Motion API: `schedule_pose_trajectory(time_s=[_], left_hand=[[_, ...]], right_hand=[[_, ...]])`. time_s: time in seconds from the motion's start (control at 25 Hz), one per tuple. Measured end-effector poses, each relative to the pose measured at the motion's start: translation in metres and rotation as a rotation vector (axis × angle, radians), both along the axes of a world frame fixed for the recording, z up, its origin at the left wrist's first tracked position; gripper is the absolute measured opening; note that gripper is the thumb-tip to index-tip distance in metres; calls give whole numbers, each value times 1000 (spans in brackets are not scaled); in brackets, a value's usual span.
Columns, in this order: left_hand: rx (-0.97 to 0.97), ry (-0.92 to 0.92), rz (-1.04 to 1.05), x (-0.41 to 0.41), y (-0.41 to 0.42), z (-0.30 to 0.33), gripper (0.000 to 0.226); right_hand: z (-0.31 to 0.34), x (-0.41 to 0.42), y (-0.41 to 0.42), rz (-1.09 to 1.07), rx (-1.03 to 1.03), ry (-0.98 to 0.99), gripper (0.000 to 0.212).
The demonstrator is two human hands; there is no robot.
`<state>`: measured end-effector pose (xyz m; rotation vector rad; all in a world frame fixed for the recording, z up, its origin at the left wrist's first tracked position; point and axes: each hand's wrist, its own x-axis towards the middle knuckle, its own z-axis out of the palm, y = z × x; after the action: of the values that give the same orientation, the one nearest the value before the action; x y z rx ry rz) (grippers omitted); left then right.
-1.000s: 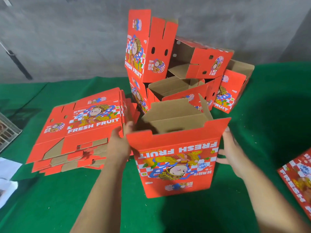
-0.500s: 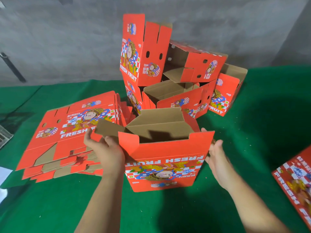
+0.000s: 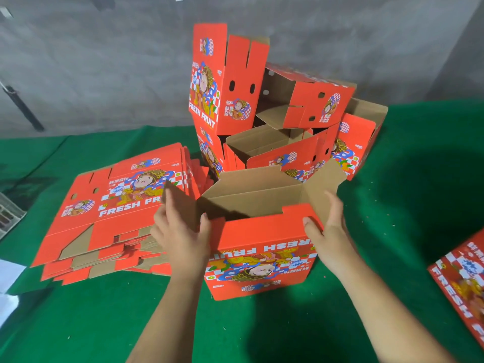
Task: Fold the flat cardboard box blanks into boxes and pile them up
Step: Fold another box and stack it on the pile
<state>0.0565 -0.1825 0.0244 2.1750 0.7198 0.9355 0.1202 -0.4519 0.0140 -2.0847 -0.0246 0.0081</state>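
Observation:
A red "FRESH FRUIT" box [image 3: 259, 255] stands open-topped on the green table in front of me, its print upside down to me. My left hand [image 3: 180, 231] holds its brown left flap, fingers behind it and thumb at the box's front corner. My right hand [image 3: 330, 231] holds the brown right flap the same way, thumb on the red front rim. A stack of flat red blanks [image 3: 115, 210] lies to the left. Behind the box rises a pile of folded boxes [image 3: 275, 113], several of them tilted.
The green cloth table [image 3: 406, 205] runs back to a grey wall. Another red blank [image 3: 463, 279] lies at the right edge. White paper [image 3: 7, 273] and a wire basket [image 3: 7, 213] sit at the far left.
The box has been set down and brought closer to me. Both hands moved from its sides up to the two side flaps, which now stand spread outward.

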Motion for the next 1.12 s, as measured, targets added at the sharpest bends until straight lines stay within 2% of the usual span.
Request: schedule_pose_trajectory(time_s=[0.04,0.08,0.12,0.2,0.24,0.28,0.32,0.36,0.44,0.52,0.6,0.68,0.76,0.84,0.88,0.92,1.0,1.04,1.12], left_hand=[[125,-1,-19,1,0,1,81],[200,-29,-50,2,0,0,77],[222,-74,-76,2,-1,-1,70],[175,-189,-102,-1,-1,-5,52],[160,-226,-123,-2,-1,-7,46],[157,-231,-154,-3,1,-8,43],[159,-201,-187,-4,2,-9,44],[166,-144,-221,-4,3,-9,48],[230,14,-286,-6,4,-6,50],[319,211,-306,-7,3,-5,42],[287,467,-332,-1,5,-1,58],[244,671,-294,14,5,5,67],[309,790,-204,27,2,10,66],[372,793,-139,34,0,12,64],[384,780,-124,36,0,13,69],[407,776,-125,39,1,12,76],[415,777,-138,43,5,10,89],[385,742,-151,43,7,8,86],[233,543,-206,41,12,4,59]], right_hand=[[6,0,2,-49,-103,-39,80],[13,-1,8,-96,-265,-157,90],[18,-2,17,-122,-436,-340,91],[28,-3,42,-10,-648,-652,74],[31,-7,55,154,-649,-659,66],[32,-7,64,310,-624,-565,65],[31,-2,70,397,-568,-396,73],[31,6,72,415,-519,-236,90],[29,19,75,410,-572,-39,119],[25,24,77,425,-647,38,117],[17,17,78,379,-650,-138,106],[11,6,77,288,-616,-485,100],[9,-3,71,60,-566,-675,104],[3,-5,57,-137,-438,-540,112],[-1,-6,50,-123,-364,-437,113],[-6,-7,44,-59,-333,-370,106],[-16,-7,36,32,-425,-376,77],[-18,-7,33,43,-488,-411,66],[-10,0,30,55,-520,-443,61]])
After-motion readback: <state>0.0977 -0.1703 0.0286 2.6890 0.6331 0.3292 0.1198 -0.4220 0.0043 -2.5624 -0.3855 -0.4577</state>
